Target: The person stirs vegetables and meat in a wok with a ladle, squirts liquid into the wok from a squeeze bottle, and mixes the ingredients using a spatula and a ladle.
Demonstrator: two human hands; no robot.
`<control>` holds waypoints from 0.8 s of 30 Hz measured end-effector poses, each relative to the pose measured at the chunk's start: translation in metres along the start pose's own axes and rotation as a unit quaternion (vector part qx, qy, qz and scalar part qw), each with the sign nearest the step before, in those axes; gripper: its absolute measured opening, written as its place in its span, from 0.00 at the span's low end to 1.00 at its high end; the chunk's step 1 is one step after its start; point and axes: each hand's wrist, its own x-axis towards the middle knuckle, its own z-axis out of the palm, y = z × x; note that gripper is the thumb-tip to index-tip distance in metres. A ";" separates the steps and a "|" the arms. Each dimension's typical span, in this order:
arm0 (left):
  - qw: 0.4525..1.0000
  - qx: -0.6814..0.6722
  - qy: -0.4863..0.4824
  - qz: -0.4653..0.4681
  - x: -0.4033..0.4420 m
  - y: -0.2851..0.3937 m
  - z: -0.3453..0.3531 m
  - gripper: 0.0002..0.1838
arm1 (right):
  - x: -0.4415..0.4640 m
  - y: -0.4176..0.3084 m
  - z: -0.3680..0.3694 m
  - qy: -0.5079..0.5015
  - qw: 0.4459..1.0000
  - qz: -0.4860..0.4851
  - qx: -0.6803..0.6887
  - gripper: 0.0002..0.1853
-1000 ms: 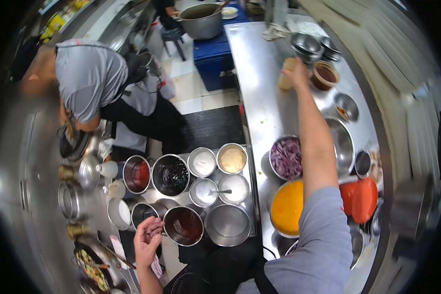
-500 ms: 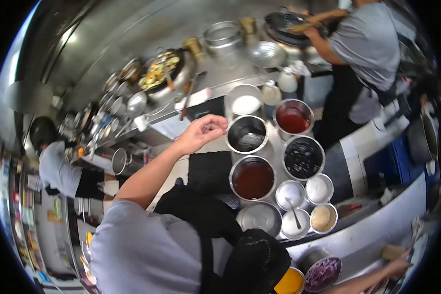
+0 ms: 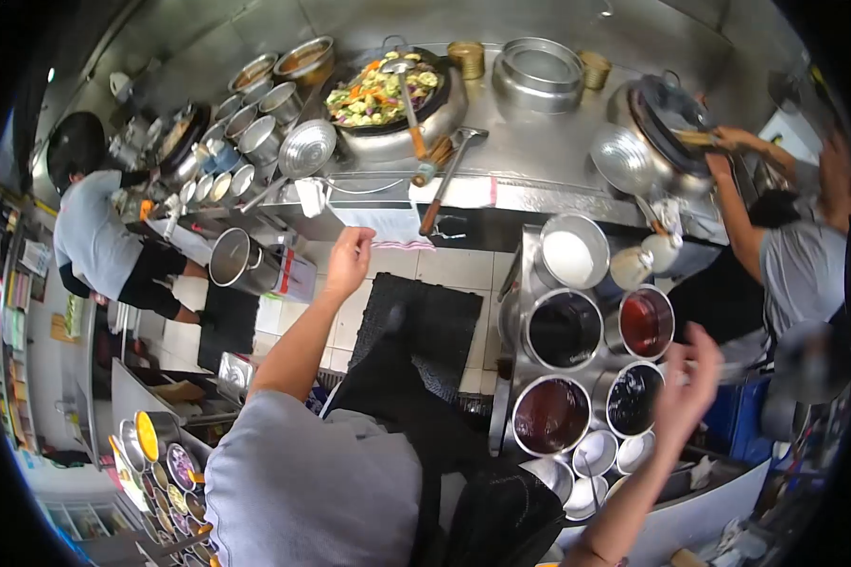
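Observation:
My left hand (image 3: 349, 261) is raised over the floor in front of the stove counter, fingers loosely curled and apart, with nothing visible in it. Over the pots on the right is my right hand (image 3: 687, 386), slightly blurred, its fingers spread and empty. Close to it stand a pot of dark liquid (image 3: 633, 401) and a pot of red sauce (image 3: 644, 321). Further left are a pot of brown-red sauce (image 3: 551, 416) and another dark pot (image 3: 564, 331). A container of white contents (image 3: 568, 257) stands behind them.
A wok of mixed vegetables (image 3: 373, 104) sits on the stove with a ladle (image 3: 408, 104) in it. A spatula (image 3: 449, 184) lies across the counter edge. One co-worker (image 3: 113, 231) stands at left; another person's arms (image 3: 742, 189) reach to the right wok. A black mat (image 3: 416, 326) covers floor tiles.
My view has turned left, so the pots appear further right and the vegetable wok nearer the middle. My right hand has risen from beside a brownish object at lower right to over the pots.

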 end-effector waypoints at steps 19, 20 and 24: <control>0.908 -0.135 -0.343 0.202 0.204 -0.163 0.066 0.17 | 0.202 -0.177 0.730 -0.388 0.920 -0.004 -0.050 0.49; 0.893 -0.137 -0.365 0.226 0.207 -0.161 0.071 0.19 | 0.209 -0.179 0.738 -0.397 0.916 0.029 -0.056 0.47; 0.881 -0.073 -0.393 0.253 0.220 -0.153 0.098 0.22 | 0.252 -0.194 0.688 -0.400 0.913 0.072 -0.046 0.40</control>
